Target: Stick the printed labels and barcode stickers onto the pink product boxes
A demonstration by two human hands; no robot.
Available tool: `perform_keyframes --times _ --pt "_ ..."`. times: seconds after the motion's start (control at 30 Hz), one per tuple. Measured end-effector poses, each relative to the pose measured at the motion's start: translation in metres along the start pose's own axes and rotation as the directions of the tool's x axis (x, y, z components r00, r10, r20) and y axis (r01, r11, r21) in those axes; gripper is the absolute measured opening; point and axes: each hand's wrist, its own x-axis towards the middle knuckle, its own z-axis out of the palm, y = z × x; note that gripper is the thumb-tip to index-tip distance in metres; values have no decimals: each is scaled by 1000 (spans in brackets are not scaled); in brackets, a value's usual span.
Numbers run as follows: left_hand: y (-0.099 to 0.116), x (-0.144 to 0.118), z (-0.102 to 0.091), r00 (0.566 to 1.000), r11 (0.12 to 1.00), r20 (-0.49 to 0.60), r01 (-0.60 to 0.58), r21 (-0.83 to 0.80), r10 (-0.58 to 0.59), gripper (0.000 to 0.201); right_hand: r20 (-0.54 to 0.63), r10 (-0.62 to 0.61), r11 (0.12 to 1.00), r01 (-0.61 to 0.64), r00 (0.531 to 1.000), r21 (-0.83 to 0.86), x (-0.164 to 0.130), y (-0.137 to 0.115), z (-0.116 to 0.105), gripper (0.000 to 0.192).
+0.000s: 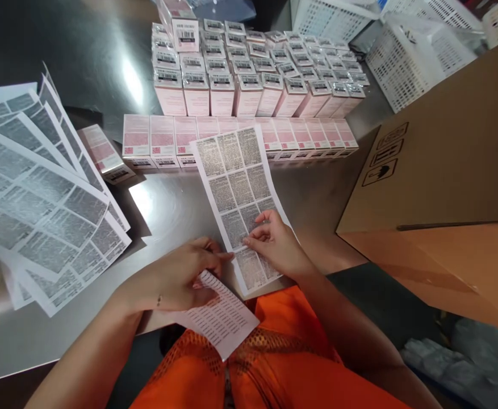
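Note:
A long label sheet printed with dense blocks of text lies in front of me, its far end resting over a row of small pink-and-white boxes. My right hand is over the lower part of that sheet, thumb and fingers curled with a gap between the tips. Between the thumb and fingers of my left hand is a smaller white sheet with rows of short print, hanging past the table edge. The left index finger touches the long sheet's left edge.
Behind the row stand several more boxes with barcodes on top. A pile of label sheets lies at left beside a single box. A large cardboard carton blocks the right; white plastic baskets stand behind it.

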Motion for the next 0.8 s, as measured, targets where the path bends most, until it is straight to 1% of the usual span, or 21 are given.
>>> perform_keyframes --times 0.17,0.43,0.6,0.8 --pt "-2 -1 0 1000 1000 -1 12 -12 -12 21 68 -8 991 17 998 -131 2 -8 -4 35" --pt "-3 0 0 1000 1000 8 9 -6 -9 19 91 -24 977 43 996 -210 5 -13 -4 36" --pt "-2 -2 1 1000 1000 -19 15 -2 -15 17 52 -42 965 54 998 -256 3 -13 0 36" --pt "-2 -1 1 1000 1000 18 20 -9 -20 18 -41 -38 924 20 998 -383 0 -20 10 40"
